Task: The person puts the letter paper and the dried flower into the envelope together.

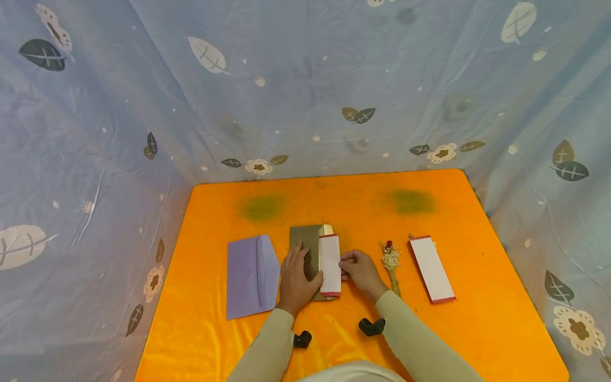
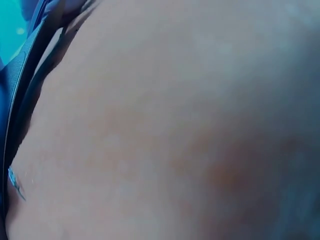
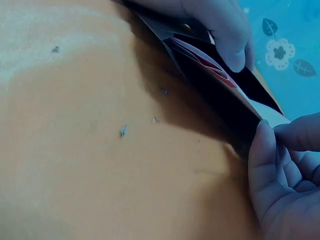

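Note:
A dark olive envelope [image 1: 299, 234] lies in the middle of the table in the head view, its cream-lined flap [image 1: 328, 229] to the right. Over the flap sits a white card with red ends [image 1: 329, 262], whose folded layers show in the right wrist view. My left hand [image 1: 297, 278] rests on the envelope with spread fingers, its thumb by the card's left edge. Thumb and finger of my right hand [image 1: 361, 270] pinch the card's right edge; whether they also pinch the flap, I cannot tell. Blurred skin fills most of the left wrist view.
Left of my hands lies a purple envelope [image 1: 243, 278]. On the right are a small dried flower bunch [image 1: 391, 260] and another white card with red ends [image 1: 432, 269]. Patterned blue curtains [image 1: 305, 106] surround the orange-covered table [image 1: 334, 201].

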The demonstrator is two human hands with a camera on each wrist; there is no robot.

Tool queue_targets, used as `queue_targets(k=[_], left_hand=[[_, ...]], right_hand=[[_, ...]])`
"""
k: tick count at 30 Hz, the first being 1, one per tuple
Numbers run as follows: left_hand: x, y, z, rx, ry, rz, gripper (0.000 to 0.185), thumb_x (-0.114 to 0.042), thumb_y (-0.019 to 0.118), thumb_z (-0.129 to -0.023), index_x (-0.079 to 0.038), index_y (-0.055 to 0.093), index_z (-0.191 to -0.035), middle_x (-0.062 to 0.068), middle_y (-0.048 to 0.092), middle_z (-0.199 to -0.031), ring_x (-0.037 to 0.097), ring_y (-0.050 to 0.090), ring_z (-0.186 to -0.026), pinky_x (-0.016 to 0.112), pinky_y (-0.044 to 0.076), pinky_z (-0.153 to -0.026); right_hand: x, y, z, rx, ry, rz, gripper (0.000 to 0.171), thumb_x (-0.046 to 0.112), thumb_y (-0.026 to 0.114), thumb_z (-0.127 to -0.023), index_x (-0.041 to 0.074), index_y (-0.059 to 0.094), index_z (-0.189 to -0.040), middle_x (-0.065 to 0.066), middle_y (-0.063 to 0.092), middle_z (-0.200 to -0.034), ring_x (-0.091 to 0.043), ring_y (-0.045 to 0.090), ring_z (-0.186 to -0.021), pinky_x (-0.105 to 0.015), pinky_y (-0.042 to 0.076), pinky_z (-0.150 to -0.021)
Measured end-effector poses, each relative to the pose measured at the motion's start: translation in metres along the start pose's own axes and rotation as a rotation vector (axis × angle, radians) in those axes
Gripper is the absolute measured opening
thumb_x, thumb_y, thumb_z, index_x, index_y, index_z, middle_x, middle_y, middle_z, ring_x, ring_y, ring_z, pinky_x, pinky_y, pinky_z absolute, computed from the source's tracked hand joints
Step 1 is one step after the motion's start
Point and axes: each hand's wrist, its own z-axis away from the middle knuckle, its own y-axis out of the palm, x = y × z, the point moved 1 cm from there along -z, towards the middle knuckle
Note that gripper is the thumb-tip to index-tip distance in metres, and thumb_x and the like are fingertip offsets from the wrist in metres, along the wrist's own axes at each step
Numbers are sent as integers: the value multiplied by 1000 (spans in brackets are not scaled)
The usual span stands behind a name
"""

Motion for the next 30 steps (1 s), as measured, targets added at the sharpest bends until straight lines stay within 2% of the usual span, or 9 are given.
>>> queue_targets(k=[9,22,30], left_hand=[[0,1,1,-9,16,-1,70,-35,79,-93,-5,57,-153,9,36,-173,35,34,-157,63,28,-124],[1,2,1,-29,40,-8,70,-36,79,-93,-5,58,-151,10,37,-172,35,36,-156,62,28,-124],[1,1,1,-16,31,-9,69,-37,77,-94,-6,57,-152,8,36,-173,32,33,-158,60,26,-125]], right_hand=[[6,10,2,20,1,-9,13,-1,65,-106,-7,68,-117,-18,68,-97,-27,69,-78,-39,65,-73],[9,18,0,18,-3,-21,12,-3,64,-105,-8,67,-116,-17,66,-95,-26,69,-78,-36,65,-73],[14,25,-2,1,3,-6,13,-3,65,-104,-8,67,-116,-17,66,-95,-25,70,-77,-34,65,-73]])
